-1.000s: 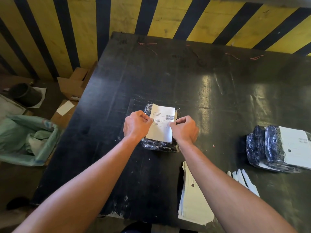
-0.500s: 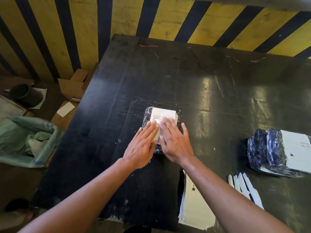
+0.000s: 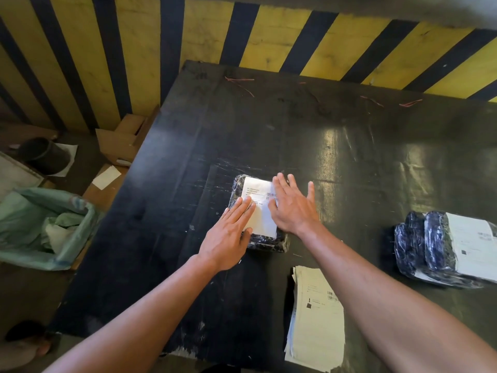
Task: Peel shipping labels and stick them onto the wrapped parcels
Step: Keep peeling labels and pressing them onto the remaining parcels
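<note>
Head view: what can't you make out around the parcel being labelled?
- Label text: too small and blurred; both hands cover its side edges.
- Label stack: right forearm hides its right part.
- Finished parcels: cut off by the right frame edge.
- Green bag: contents unclear.

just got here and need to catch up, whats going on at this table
A person is labelling wrapped parcels on a black table. Both hands lie flat on a white shipping label atop a dark wrapped parcel mid-table: the left hand presses its left side, the right hand its right. Already labelled parcels sit at the right edge, and a stack of label sheets lies at the near edge.
</note>
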{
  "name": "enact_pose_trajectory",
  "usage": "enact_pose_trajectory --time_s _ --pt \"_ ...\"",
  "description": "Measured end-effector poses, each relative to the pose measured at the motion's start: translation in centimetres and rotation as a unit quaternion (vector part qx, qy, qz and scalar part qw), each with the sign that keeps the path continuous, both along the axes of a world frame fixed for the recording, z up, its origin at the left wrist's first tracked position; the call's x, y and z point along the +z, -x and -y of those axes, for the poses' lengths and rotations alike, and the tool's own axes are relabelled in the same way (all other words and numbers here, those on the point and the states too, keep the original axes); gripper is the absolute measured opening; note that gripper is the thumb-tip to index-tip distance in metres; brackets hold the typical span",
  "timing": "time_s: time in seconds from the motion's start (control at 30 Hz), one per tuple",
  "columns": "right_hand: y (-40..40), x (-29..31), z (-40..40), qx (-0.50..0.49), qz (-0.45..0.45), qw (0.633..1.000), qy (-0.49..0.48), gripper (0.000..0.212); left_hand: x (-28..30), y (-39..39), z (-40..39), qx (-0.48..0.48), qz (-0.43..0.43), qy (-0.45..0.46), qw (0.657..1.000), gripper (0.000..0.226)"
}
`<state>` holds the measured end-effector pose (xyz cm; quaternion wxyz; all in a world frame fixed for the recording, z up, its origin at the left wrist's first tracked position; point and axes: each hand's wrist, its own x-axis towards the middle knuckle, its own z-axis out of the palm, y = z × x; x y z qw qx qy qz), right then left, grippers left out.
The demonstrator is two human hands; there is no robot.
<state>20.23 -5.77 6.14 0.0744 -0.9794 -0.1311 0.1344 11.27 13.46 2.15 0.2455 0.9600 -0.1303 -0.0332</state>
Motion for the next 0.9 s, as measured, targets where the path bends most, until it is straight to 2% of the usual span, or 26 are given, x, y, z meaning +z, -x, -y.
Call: enact_pose_trajectory --time_s 0.07,0.13,0.37,0.47,0.57,0.67,0.9 --pt "1.5 0.2 -0.6 0.085 0.012 0.996 0.006 0.065 0.0 0.0 0.0 0.001 0.004 0.007 1.0 0.06" --pt "2.7 -0.2 -0.7 0.112 0.013 0.994 0.015 0.064 -0.1 0.0 -0.1 0.002 0.011 0.003 1.0 0.059" --pt "3.6 -0.5 3.1 0.08 0.035 0.994 0.069 0.068 -0.1 -0.1 -0.1 -0.002 0.002 -0.004 1.0 0.062" --pt "4.0 -0.1 3.4 0.044 0.044 0.996 0.064 0.069 0.0 0.0 0.0 0.002 -0.008 -0.003 1.0 0.063" --pt "5.0 0.6 1.2 0.084 0.026 0.996 0.027 0.075 -0.1 0.1 0.1 0.01 -0.003 0.003 1.0 0.061" --pt "6.3 0.1 -1.0 0.121 0.007 0.993 0.01 0.069 -0.1 0.2 -0.2 0.006 -0.009 0.015 1.0 0.062" --pt "8.8 -1.1 3.9 0.105 0.043 0.993 0.038 0.067 0.1 0.1 -0.1 0.005 -0.003 -0.008 1.0 0.064"
